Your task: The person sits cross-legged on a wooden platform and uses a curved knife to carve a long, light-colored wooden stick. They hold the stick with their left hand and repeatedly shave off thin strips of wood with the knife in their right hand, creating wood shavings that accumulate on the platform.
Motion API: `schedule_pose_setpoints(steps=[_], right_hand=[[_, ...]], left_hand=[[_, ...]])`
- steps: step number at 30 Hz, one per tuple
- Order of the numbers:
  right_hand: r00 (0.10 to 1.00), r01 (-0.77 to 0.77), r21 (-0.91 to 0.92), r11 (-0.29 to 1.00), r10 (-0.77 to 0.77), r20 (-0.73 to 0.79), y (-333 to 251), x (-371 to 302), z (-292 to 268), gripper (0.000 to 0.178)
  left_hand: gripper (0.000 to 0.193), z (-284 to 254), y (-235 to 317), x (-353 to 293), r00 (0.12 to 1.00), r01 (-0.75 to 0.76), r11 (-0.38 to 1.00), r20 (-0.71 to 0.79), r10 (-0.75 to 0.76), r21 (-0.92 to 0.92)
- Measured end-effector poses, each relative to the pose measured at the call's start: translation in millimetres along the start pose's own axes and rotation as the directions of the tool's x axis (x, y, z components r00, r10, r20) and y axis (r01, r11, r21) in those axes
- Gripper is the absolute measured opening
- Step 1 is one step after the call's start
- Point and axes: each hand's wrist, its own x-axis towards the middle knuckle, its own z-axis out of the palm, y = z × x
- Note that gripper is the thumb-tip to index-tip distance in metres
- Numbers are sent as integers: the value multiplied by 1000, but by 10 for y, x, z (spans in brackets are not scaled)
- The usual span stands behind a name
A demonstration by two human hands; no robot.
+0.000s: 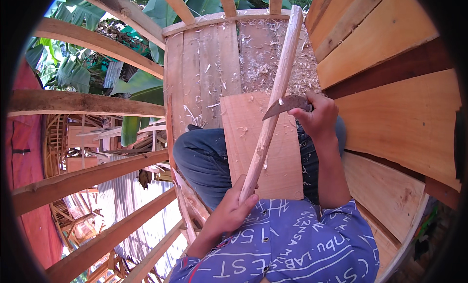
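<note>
Left grip (235,209) wrapped round stick (282,70); right grip (322,116) curled round knife (285,106).

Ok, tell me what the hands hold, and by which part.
Left hand: the wooden stick, by its near end. Right hand: the knife, by the end opposite its tip.

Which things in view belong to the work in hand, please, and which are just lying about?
In use: stick in left hand; knife in right hand, crossing the stick; board over the legs.
Lying about: scattered shavings; wood pieces to the left.
</note>
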Motion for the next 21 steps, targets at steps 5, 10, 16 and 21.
schedule_pose_setpoints(steps=[5, 10, 16, 21], right_hand=[[856, -497, 356, 791, 515, 50, 733, 213, -121, 72], [925, -378, 318, 869, 339, 172, 469, -173, -92, 69], [924, -251, 285, 925, 141, 356, -141, -557, -18, 62], [952, -116, 256, 960, 34, 304, -274, -398, -116, 60]], left_hand=[[33, -71, -20, -107, 998, -28, 985, 68, 17, 173], [34, -64, -188, -8, 991, -18, 995, -128, 31, 102], [41, -199, 42, 152, 939, -25, 954, -322, 125, 297], [42, -203, 44, 130, 974, -47, 979, -206, 88, 199]])
